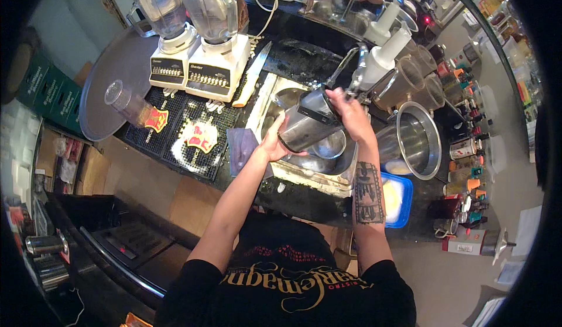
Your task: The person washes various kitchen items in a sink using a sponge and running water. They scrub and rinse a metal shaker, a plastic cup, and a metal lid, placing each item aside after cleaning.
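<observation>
Over the sink [257, 113] I hold a dark grey cylindrical pitcher [307, 129] tilted on its side, a black handle strip along its upper face. My left hand [274, 142] is wrapped round its left end from below. At the other end, close to the tap [358, 72], my right hand [350, 115] grips the rim; its fingertips are partly blurred. Beneath the pitcher a metal bowl [329, 144] lies in the basin, partly hidden by it. A grey-purple cloth [240, 149] hangs at the sink's left edge, near my left forearm.
Two blenders [218, 64] [170, 58] stand back left, beside a knife [253, 75] with a pale handle. Clear cups [120, 96] lie on a black bar mat [158, 143]. Right of the sink are a large steel pot [418, 140], a blue tray [404, 201] and several bottles [468, 145].
</observation>
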`<state>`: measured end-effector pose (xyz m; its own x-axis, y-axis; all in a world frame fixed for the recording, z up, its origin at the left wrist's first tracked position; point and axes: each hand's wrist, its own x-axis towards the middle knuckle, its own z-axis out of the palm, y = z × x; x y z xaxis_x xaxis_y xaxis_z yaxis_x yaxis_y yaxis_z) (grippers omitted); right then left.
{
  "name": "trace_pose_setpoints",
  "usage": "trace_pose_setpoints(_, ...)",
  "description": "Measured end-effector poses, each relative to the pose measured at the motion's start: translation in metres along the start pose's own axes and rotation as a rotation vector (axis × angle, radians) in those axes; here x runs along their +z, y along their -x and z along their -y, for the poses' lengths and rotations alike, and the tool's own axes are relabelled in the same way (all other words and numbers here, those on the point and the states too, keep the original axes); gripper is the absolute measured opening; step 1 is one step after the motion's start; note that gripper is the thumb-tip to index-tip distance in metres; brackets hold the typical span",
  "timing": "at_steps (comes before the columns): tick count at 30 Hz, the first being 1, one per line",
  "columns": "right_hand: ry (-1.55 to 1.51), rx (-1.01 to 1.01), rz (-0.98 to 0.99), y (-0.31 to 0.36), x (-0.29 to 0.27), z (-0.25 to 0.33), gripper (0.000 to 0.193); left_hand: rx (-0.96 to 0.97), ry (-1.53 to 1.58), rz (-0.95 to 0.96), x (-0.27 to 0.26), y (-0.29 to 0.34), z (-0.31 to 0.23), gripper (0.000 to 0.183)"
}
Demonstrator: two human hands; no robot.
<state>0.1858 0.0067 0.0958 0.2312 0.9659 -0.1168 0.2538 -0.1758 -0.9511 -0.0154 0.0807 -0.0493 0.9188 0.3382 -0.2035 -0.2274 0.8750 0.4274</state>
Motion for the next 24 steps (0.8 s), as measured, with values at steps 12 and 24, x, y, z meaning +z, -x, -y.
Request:
trace_pose_setpoints(12, 0.350, -0.300, -0.162, -0.012, 0.013, -0.014, 0.040, -0.010, 0.027, -0.105, 0.008, 0.001, -0.008, 0.073)
trace_pose_setpoints(24, 0.126, -0.124, -0.112, -0.005, 0.006, -0.013, 0.036, 0.049, -0.042, -0.164, -0.005, -0.005, -0.004, 0.078)
